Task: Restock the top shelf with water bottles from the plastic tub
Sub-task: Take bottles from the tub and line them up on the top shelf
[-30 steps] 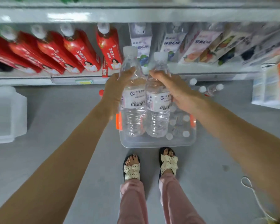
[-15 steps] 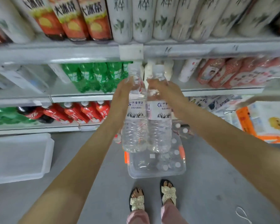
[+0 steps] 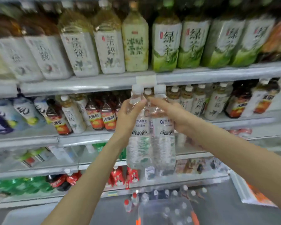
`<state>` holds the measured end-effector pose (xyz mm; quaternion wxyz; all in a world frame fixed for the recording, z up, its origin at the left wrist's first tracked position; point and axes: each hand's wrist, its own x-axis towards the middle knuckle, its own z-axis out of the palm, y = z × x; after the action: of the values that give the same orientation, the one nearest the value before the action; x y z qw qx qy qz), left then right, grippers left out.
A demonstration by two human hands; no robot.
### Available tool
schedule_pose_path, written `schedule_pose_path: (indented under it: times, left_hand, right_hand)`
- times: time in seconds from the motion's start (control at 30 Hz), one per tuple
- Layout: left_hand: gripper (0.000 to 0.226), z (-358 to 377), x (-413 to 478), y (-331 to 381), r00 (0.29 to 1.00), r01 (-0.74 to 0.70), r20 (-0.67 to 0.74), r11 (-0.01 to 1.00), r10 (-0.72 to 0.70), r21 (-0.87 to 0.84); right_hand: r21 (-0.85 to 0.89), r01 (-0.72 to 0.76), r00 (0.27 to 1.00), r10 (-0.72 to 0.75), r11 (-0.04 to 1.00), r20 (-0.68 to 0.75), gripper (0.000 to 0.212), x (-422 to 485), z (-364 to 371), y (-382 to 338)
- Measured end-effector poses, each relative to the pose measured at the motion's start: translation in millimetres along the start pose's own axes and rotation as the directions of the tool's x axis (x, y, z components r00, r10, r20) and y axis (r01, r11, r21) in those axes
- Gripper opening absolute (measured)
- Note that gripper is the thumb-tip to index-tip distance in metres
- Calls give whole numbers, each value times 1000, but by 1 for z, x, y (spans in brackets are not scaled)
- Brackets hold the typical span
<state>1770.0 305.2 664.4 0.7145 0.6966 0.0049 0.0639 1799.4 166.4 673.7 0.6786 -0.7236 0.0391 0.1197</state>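
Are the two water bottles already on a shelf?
No: left hand and right hand hold the left bottle and right bottle in mid-air.

Shop, drinks aisle: tiered metal shelves [image 3: 88, 85] packed with labelled tea bottles [image 3: 135, 46], cola bottles [image 3: 57, 182], price-tag holder [image 3: 146, 79].

Two upright clear water bottles [image 3: 150, 135], side-by-side

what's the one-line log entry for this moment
left hand: holds left bottle | right hand: holds right bottle | bottles: upright, side by side | tub: below, more bottles inside
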Motion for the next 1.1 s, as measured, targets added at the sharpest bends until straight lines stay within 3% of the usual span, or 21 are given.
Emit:
schedule_pose_path:
  times: [0.07,0.13,0.3,0.43,0.57,0.7,0.8,0.97,1.1]
  left_hand:
    - [22,-2,2,29,998,-67,-14,998,67,2]
    - [20,-1,3,56,993,-114,-11,993,113,-15]
    - [59,4,3,115,963,-262,-89,963,256,-59]
    - [62,9,1,158,922,-374,-136,923,361,-86]
    - [57,14,4,198,879,-459,-186,884,439,-84]
    - [45,29,6,235,843,-512,-226,858,489,-52]
    - [48,43,11,258,831,-525,-249,849,498,-56]
    - [25,71,21,283,804,-553,-326,827,498,-99]
    - [31,82,33,287,775,-579,-399,803,490,-139]
  right_hand:
    - [-2,36,999,-36,999,-7,106,-15,0,-33]
    - [-41,114,993,-115,993,-24,74,-33,0,-66]
    - [-128,289,950,-301,949,-87,34,-54,-3,-126]
    - [-141,381,908,-398,914,-128,57,-60,-9,-161]
    - [-90,442,882,-451,892,-135,61,-65,-22,-191]
    - [-47,501,853,-502,864,-142,26,-65,-46,-218]
    - [-50,511,847,-513,858,-143,27,-67,-65,-236]
    - [-30,585,804,-584,810,-113,19,-61,-105,-266]
    - [-20,634,767,-631,773,-115,28,-52,-125,-285]
